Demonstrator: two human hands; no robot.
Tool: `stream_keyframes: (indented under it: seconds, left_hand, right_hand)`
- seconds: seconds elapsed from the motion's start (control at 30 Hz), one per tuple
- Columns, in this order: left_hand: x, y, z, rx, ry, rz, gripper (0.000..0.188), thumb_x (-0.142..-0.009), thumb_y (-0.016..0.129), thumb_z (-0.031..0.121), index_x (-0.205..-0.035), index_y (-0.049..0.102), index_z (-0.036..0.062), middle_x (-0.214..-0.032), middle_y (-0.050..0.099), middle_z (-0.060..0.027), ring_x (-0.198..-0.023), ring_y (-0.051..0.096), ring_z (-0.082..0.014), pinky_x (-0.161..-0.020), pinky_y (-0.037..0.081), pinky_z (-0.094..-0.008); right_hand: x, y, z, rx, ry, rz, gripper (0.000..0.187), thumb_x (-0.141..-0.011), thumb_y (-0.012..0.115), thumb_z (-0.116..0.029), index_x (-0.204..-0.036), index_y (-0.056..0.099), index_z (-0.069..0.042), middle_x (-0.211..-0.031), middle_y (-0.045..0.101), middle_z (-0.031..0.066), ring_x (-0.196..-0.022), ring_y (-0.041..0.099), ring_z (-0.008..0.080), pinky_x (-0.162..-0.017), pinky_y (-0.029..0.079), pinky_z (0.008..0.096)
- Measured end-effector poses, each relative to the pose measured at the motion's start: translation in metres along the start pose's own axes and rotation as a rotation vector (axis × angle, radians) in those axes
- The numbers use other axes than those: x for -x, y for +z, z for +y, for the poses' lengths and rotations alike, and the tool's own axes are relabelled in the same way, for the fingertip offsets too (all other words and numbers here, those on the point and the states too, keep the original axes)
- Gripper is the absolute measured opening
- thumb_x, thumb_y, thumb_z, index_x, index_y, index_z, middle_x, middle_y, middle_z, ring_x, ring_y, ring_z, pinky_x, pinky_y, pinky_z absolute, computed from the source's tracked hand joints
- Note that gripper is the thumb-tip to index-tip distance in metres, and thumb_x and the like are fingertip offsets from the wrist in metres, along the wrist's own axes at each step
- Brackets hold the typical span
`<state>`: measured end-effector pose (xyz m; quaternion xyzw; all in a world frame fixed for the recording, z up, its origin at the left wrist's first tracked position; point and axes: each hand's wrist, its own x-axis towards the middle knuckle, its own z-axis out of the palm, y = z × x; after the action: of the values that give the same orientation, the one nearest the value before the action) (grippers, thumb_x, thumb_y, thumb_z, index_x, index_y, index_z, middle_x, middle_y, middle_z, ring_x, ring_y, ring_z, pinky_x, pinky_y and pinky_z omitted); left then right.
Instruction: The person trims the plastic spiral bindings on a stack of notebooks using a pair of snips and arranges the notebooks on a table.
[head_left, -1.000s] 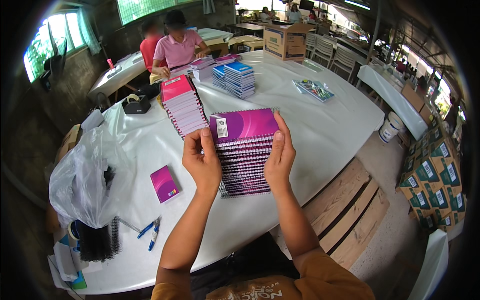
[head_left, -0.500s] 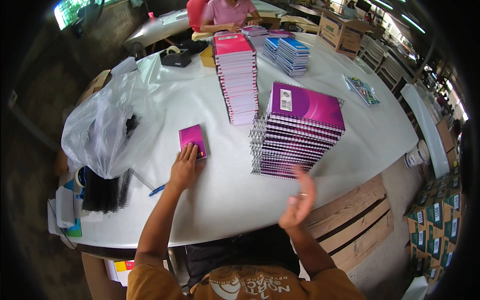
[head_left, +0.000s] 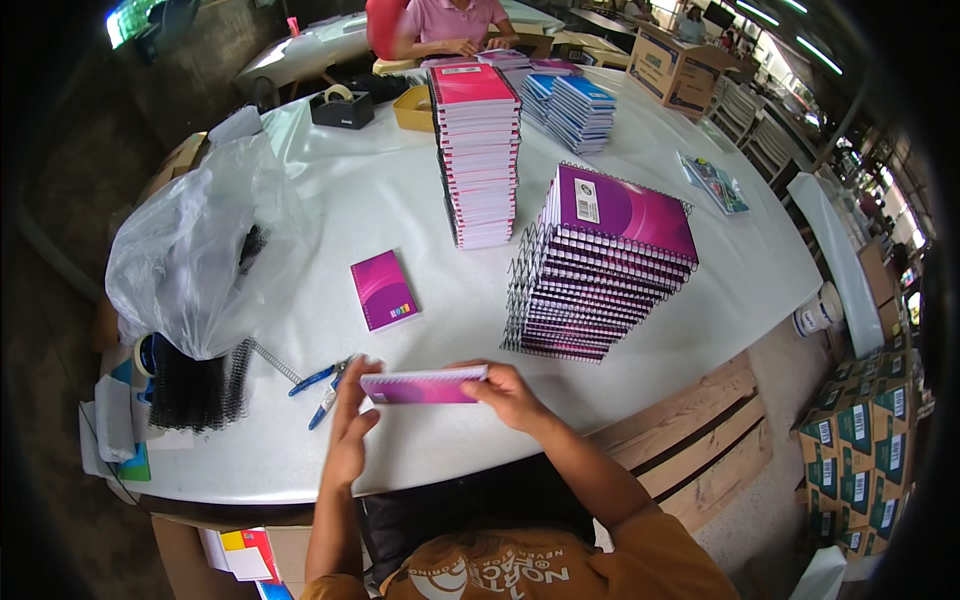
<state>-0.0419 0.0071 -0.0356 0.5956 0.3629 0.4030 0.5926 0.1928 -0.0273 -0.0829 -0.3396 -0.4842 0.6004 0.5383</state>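
Observation:
My right hand (head_left: 508, 398) grips a small purple notebook (head_left: 425, 388) by its right end, thumb on the near side. The notebook is tilted up on its long side above the table, its punched edge uppermost. Around its left end is my left hand (head_left: 348, 425), fingers and thumb apart; whether it touches the notebook is hard to tell. Beyond them, another purple notebook (head_left: 384, 290) lies flat, with punched holes and no coil. Blue-handled pliers (head_left: 322, 398) rest left of my left hand, beside a loose black wire coil (head_left: 277, 362).
At right stands a tall stack of coil-bound purple notebooks (head_left: 625, 215); behind it are pink (head_left: 475, 85) and blue (head_left: 585, 95) stacks. Left are a clear plastic bag (head_left: 195, 260) and black coils (head_left: 200, 385). A tape dispenser (head_left: 340, 108) sits far back. Across the table, a person (head_left: 455, 25) handles notebooks.
My left hand has left the flat notebook and moved nearer to me. My right hand has come left from beside the purple stack and now holds a notebook. The pliers are now more fully visible.

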Motion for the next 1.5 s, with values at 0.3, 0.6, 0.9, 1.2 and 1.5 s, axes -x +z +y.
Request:
stream_keyframes:
  seconds: [0.3, 0.6, 0.9, 1.2, 1.5]
  left_hand:
    - [-0.001, 0.029, -0.041, -0.556, 0.129, 0.101, 0.035, -0.075, 0.047, -0.009, -0.109, 0.049, 0.0005, -0.103, 0.054, -0.0183, -0.096, 0.054, -0.0297, -0.086, 0.041, -0.0361]
    - [-0.066, -0.135, -0.037, -1.35, -0.516, 0.659, 0.036, -0.085, 0.051, 0.022, -0.114, 0.048, -0.0002, -0.105, 0.06, -0.0206, -0.1, 0.057, -0.0343, -0.083, 0.044, -0.0425]
    - [-0.03, -0.049, -0.005, -0.478, -0.203, -0.063, 0.041, -0.095, 0.041, 0.043, -0.097, 0.053, 0.0032, -0.077, 0.051, -0.0047, -0.07, 0.046, -0.0138, -0.067, 0.041, -0.0283]
    - [-0.023, -0.036, -0.016, -0.704, -0.068, -0.034, 0.026, -0.095, 0.05, 0.028, -0.085, 0.053, 0.0033, -0.068, 0.048, 0.0012, -0.067, 0.044, -0.0083, -0.063, 0.039, -0.022]
    - [-0.044, -0.041, 0.012, -0.656, 0.197, -0.197, 0.017, -0.08, 0.066, 0.006, -0.092, 0.055, 0.0032, -0.099, 0.055, -0.0097, -0.08, 0.053, -0.0185, -0.071, 0.044, -0.0302]
  right_hand:
    - [-0.009, 0.005, 0.026, 0.33, -0.044, 0.019, 0.021, -0.082, 0.064, -0.006, -0.103, 0.06, -0.002, -0.107, 0.064, 0.008, -0.097, 0.057, 0.0098, -0.085, 0.045, 0.0261]
    - [-0.005, 0.016, 0.025, 0.441, -0.18, 0.051, 0.027, -0.085, 0.06, -0.003, -0.112, 0.061, -0.001, -0.102, 0.067, 0.011, -0.09, 0.062, 0.0127, -0.079, 0.048, 0.0249]
    - [-0.003, 0.01, 0.026, 0.336, -0.159, 0.108, 0.03, -0.085, 0.057, 0.002, -0.115, 0.059, -0.001, -0.109, 0.065, 0.0105, -0.094, 0.059, 0.0103, -0.083, 0.047, 0.0235]
    - [-0.005, 0.014, 0.025, 0.355, -0.147, 0.123, 0.029, -0.084, 0.058, 0.002, -0.113, 0.061, -0.001, -0.104, 0.066, 0.0102, -0.09, 0.06, 0.0104, -0.081, 0.048, 0.0236]
    - [-0.004, 0.012, 0.023, 0.371, -0.155, 0.052, 0.028, -0.084, 0.061, -0.002, -0.112, 0.061, 0.0, -0.104, 0.066, 0.0106, -0.092, 0.061, 0.0117, -0.081, 0.048, 0.0248]
